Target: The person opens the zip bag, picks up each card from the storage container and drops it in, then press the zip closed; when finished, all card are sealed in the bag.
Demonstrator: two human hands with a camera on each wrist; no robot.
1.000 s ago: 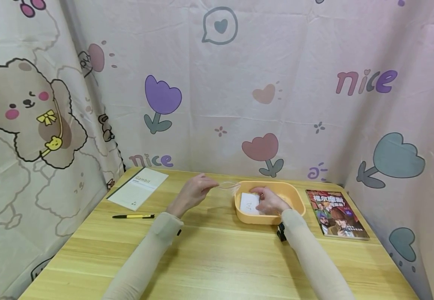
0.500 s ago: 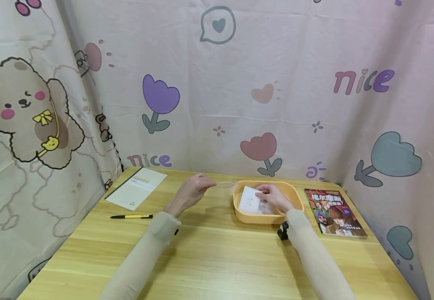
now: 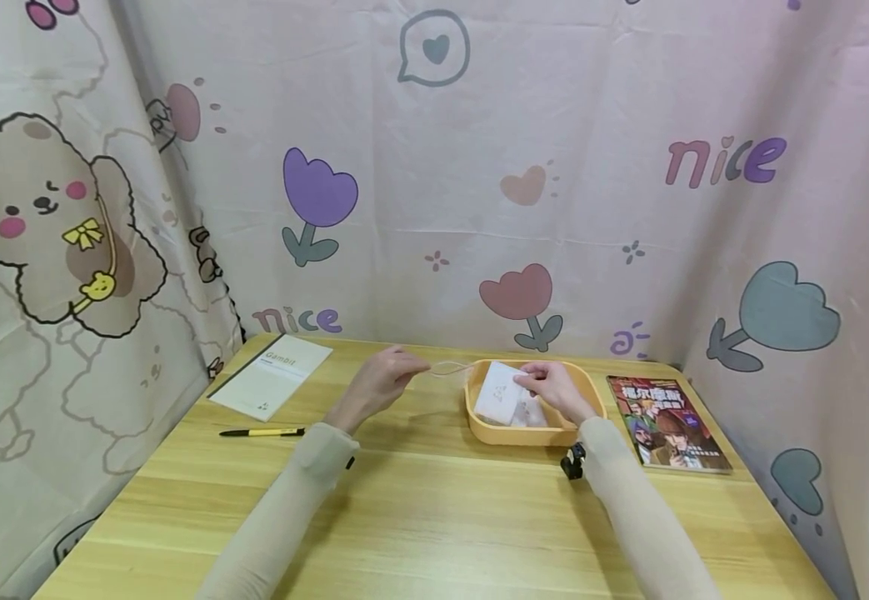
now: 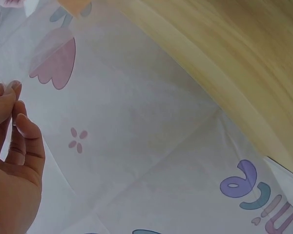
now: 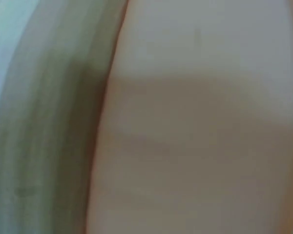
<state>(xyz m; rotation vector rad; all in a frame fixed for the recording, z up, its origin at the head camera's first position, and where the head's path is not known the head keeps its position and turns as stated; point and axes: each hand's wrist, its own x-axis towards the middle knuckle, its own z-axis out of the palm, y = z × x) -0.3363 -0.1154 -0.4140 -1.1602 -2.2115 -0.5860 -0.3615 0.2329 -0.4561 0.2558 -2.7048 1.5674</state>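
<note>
Head view first: my left hand (image 3: 380,382), just left of centre, is closed down at the fingertips, pinching a thin cord (image 3: 445,362) that stretches in a narrow loop toward the upper left corner of the yellow basket (image 3: 524,435). And over to the right of centre, here's my right hand (image 3: 554,387), fingers reaching into the basket, thumb and fingertips pinching the upper right edge of a white packet (image 3: 497,396). The packet sits tilted in the basket's left half, a pale printed piece (image 3: 530,412) just beside its lower right. Here's the danger, as I judge it: I've only got a corner, so a sideways tug could swing the packet into the rim or pop it loose. And that cord looks slack; if it's caught under something, a pull from my left could drag things along or tip the light basket on the counter (image 3: 419,517). On to the left wrist view: my hand fills the lower left, fingertips pressed together near the left edge, a reddish strand rising from them; so slim a hold could slip. Right wrist view: blurred pale surface through the middle, no fingers showing, so from there I can't tell my grip at all.
</note>
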